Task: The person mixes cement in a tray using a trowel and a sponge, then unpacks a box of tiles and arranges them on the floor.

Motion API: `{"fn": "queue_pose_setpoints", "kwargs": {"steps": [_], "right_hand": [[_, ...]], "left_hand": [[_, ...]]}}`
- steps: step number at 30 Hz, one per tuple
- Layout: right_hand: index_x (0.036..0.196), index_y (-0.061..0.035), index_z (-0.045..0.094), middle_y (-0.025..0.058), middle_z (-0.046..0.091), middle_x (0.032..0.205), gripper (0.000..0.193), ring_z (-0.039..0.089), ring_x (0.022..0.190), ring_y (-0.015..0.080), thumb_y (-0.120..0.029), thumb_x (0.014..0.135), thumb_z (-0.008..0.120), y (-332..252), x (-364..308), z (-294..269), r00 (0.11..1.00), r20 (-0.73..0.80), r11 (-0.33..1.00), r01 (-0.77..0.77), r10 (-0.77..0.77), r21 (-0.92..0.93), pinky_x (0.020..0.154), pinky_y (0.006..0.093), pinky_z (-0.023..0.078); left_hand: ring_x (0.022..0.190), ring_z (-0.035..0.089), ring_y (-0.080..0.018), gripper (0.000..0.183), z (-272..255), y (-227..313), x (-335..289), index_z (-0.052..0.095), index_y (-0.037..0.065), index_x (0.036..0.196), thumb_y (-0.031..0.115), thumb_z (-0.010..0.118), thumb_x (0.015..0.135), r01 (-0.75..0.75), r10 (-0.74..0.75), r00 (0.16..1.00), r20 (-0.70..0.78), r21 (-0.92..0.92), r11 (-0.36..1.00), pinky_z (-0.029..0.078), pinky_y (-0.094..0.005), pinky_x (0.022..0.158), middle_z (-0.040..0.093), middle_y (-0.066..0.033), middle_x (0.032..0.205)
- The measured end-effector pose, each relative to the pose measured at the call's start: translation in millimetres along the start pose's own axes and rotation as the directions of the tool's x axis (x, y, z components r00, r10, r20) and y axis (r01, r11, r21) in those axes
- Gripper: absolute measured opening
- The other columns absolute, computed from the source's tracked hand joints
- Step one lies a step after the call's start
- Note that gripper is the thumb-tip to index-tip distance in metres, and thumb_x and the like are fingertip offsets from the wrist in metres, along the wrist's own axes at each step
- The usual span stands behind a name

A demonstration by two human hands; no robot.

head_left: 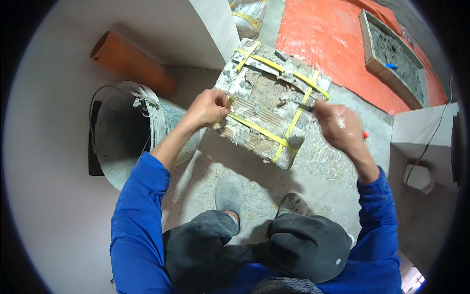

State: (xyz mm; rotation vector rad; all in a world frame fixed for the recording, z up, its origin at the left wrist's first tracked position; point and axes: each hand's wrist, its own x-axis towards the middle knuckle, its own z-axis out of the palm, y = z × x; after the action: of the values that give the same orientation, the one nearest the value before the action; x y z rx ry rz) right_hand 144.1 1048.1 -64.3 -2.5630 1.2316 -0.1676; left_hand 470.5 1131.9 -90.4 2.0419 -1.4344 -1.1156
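Observation:
A worn cardboard box (268, 93) in front of me is crusted with grey and white mortar. Its top is torn, with ridged brown strips showing. Yellow straps (259, 128) cross it in both directions. My left hand (208, 108) is closed in a pinch on a yellow strap at the box's left edge. At the right edge my right hand (338, 122) is curled and slightly blurred. A small dark flat piece (307, 107) shows at its fingertips and a red tip (365, 134) beside its heel; whether these belong to one tool I cannot tell.
A large mortar-stained bucket (171, 110) stands left, with an orange pipe (134, 63) behind it. Far right, an orange sheet (318, 39) carries a wooden trough (387, 73) of grey mortar. A sack (248, 17) sits at the back. My feet are on the speckled floor (328, 176).

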Motion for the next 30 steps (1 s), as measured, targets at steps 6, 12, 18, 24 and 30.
{"fn": "queue_pose_setpoints", "kwargs": {"steps": [6,12,18,24,30], "right_hand": [[0.093,-0.0112,0.059,0.0166,0.065,0.075,0.018,0.064,0.077,0.0409,-0.029,0.095,0.058,7,-12,-18,0.998,-0.011,0.988,-0.061,0.063,0.14,0.063,0.0521,0.047],[0.094,-0.0108,0.06,0.0168,0.065,0.076,0.019,0.064,0.076,0.0409,-0.03,0.095,0.058,-17,-18,-13,0.996,-0.041,0.941,-0.057,0.074,0.332,0.062,0.0509,0.047],[0.095,-0.0115,0.062,0.0149,0.067,0.076,0.02,0.065,0.076,0.0396,-0.031,0.096,0.057,-25,-28,12,0.996,0.069,0.95,-0.069,0.05,0.306,0.064,0.0511,0.048],[0.096,-0.0112,0.063,0.015,0.069,0.082,0.022,0.066,0.081,0.0387,-0.032,0.096,0.055,-50,-10,15,0.991,0.131,0.972,-0.05,0.02,0.23,0.067,0.0505,0.051],[0.099,-0.0092,0.068,0.0165,0.071,0.089,0.027,0.069,0.087,0.037,-0.032,0.094,0.053,-71,26,34,0.948,0.311,0.998,-0.057,0.066,-0.038,0.072,0.0498,0.054]], "left_hand": [[0.104,0.061,-0.0371,0.041,4,38,-30,0.055,0.009,0.118,0.015,0.072,0.081,-0.422,0.641,0.708,-0.296,0.551,0.72,0.051,-0.0446,0.084,0.058,-0.0123,0.115],[0.102,0.062,-0.0366,0.037,39,15,-22,0.055,0.011,0.114,0.015,0.072,0.081,-0.324,0.285,0.944,0.164,0.607,0.725,0.052,-0.046,0.081,0.057,-0.0126,0.113],[0.094,0.063,-0.0374,0.023,44,-5,6,0.055,0.01,0.099,0.011,0.069,0.081,-0.387,0.301,0.922,0.244,0.617,0.685,0.051,-0.0489,0.074,0.056,-0.0117,0.102],[0.097,0.064,-0.0361,0.024,42,-5,12,0.057,0.008,0.098,0.011,0.07,0.079,-0.445,0.349,0.896,0.276,0.582,0.681,0.05,-0.0479,0.074,0.063,-0.0114,0.103],[0.092,0.066,-0.0366,0.019,32,-6,22,0.066,0.008,0.092,0.012,0.075,0.075,-0.388,0.264,0.916,0.302,0.503,0.772,0.052,-0.0463,0.075,0.069,-0.0136,0.09]]}}
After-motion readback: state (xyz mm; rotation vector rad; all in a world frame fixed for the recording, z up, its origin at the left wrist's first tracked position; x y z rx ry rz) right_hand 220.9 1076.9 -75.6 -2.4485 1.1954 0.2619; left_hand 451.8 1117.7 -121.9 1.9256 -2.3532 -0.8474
